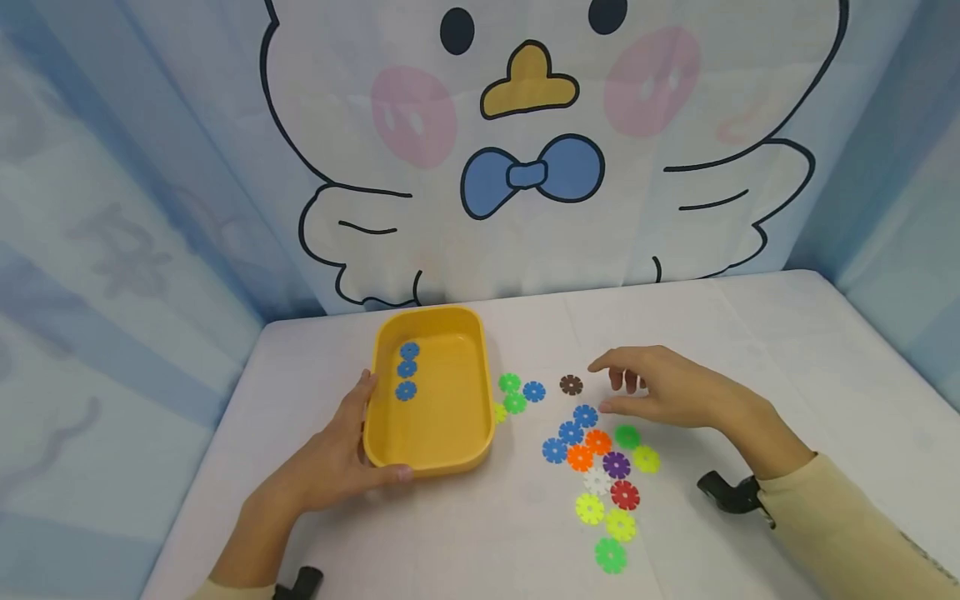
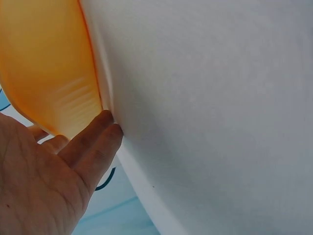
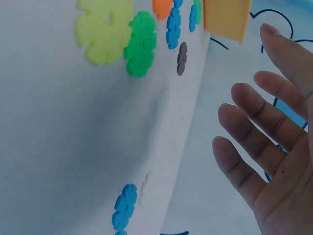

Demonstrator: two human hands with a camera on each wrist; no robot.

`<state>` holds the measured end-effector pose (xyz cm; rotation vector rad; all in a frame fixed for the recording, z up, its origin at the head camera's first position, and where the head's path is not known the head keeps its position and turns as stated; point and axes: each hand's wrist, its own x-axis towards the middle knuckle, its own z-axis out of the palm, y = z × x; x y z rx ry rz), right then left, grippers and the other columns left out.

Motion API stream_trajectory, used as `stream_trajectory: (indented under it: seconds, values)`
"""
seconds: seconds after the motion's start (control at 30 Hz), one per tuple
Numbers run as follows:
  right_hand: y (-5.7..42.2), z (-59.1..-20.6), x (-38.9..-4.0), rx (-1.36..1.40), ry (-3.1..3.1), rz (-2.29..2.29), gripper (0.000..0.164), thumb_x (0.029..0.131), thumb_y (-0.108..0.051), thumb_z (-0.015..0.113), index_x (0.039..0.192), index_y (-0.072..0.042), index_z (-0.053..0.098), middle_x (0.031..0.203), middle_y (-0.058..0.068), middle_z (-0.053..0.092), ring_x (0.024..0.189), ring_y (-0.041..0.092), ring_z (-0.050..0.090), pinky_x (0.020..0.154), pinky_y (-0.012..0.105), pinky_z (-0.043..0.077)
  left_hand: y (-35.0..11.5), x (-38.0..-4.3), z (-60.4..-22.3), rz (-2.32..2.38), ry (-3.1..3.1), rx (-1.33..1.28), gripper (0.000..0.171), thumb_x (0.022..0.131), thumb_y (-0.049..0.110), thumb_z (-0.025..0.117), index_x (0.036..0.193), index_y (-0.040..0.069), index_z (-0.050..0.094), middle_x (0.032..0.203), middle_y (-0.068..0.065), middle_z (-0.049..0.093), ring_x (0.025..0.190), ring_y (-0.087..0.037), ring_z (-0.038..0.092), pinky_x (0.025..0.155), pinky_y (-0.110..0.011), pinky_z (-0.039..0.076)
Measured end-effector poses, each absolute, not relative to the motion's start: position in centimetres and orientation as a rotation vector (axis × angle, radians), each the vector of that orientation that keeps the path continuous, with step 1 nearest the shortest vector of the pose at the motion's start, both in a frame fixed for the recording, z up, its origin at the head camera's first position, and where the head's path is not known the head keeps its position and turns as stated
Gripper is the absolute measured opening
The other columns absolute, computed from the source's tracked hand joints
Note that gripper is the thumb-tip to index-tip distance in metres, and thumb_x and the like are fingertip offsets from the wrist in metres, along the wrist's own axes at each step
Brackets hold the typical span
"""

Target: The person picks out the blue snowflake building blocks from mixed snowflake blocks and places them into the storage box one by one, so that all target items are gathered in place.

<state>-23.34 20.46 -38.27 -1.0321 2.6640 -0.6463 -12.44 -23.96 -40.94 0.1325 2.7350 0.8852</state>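
White-topped bench (image 1: 465, 542) under both hands. Nearest, a green disc (image 1: 611, 556) ends a loose cluster of multicoloured discs (image 1: 617, 465). My left hand (image 1: 330, 467) is clamped on the near-left corner of a yellow tray (image 1: 446, 429); three blue discs (image 1: 407, 367) lie inside. My right hand (image 1: 663, 387), thumb and fingers apart, hangs near a brown disc (image 1: 571, 384). Behind: printed curtain (image 1: 525, 258).
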Motion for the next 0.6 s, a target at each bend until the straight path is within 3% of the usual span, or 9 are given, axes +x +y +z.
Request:
stream_trajectory:
  seconds: [0.33,0.6]
  values:
    - [24.6,-39.2,-23.1,-0.957,2.764,-0.663,0.048,0.088,-0.036,0.083,0.129,-0.016,0.068,0.103,-0.004,0.066,0.094,0.016,0.061,0.081,0.04,0.058,-23.8,-12.5,-40.9,0.889,2.704,0.098,0.139,0.072,0.074,0.079,0.165,0.024,-0.011,0.174,-0.01,-0.003,0.154,-0.036,0.027,0.119,-0.062,0.03]
    - [27.6,-40.5,-23.3,-0.876,2.829,-0.666,0.05,0.087,-0.04,0.083,0.128,-0.016,0.068,0.109,-0.003,0.068,0.1,0.018,0.062,0.088,0.048,0.058,-23.9,-12.6,-40.8,0.885,2.704,0.114,0.137,0.074,0.074,0.078,0.164,0.026,-0.013,0.173,-0.011,-0.001,0.153,-0.037,0.029,0.119,-0.063,0.03]
